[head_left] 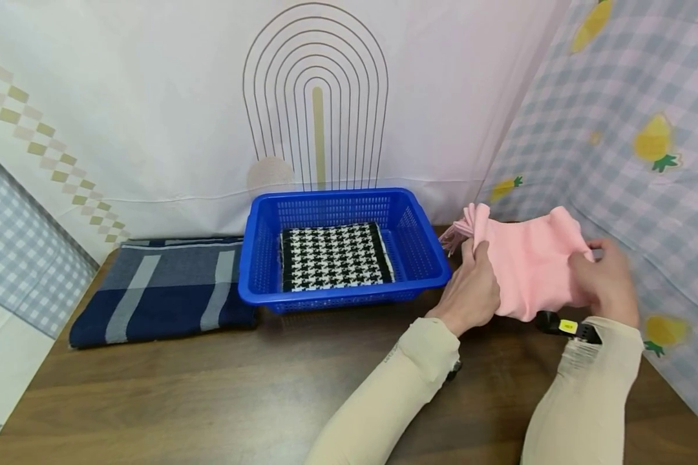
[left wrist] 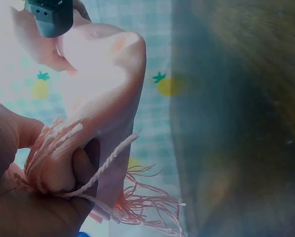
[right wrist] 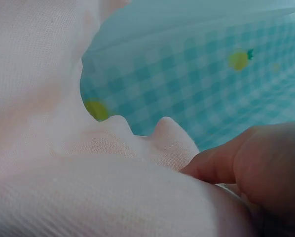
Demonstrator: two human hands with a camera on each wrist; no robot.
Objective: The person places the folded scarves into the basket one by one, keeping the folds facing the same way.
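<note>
A folded pink scarf [head_left: 532, 258] with a fringed end is held up above the table at the right. My left hand [head_left: 472, 284] grips its left edge near the fringe [left wrist: 137, 202], fingers curled round the cloth [left wrist: 103, 103]. My right hand [head_left: 607, 281] pinches the scarf's right side; in the right wrist view the pink cloth [right wrist: 88, 163] fills the frame beside my fingers [right wrist: 246, 163]. A blue plastic basket [head_left: 256, 258] stands at the middle back with a folded black-and-white houndstooth cloth [head_left: 334, 256] lying in it.
A folded navy and grey plaid cloth [head_left: 163, 290] lies on the wooden table [head_left: 209, 394] left of the basket. Fabric backdrops enclose the table: white patterned behind, pineapple-checked [head_left: 645, 142] at the right.
</note>
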